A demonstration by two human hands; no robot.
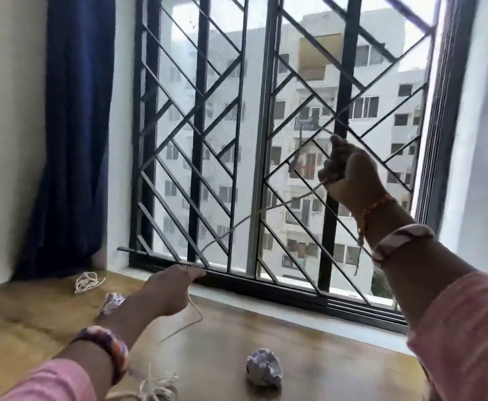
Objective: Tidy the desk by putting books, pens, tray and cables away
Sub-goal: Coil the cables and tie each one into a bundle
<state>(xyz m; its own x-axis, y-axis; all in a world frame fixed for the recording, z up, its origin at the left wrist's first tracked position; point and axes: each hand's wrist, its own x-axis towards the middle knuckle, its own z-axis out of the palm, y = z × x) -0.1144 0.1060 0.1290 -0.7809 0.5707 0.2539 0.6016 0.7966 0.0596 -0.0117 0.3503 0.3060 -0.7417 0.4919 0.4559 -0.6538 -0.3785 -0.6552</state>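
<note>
Both hands are raised before a barred window [266, 111], each clamped on the same thin pale cord [254, 214]. By the right hand [349, 172], held high and closed into a fist, the upper part of the cord is gripped; by the left hand [173, 287], held low near the sill, the cord is pinched between fingertips. Between the two the cord is stretched in a slanting line, and below the left hand a slack length trails down to the wooden table [323, 342]. Two further bundles of cord are seen: one loose coil [88, 281] at the far left of the table near a blue curtain [75, 140], and one frayed tangle [156, 386] at the near edge. Two crumpled paper balls are counted, one [263, 367] near the front middle and one [112, 303] partly hidden behind the left forearm. A patterned bangle is worn on each wrist.
</note>
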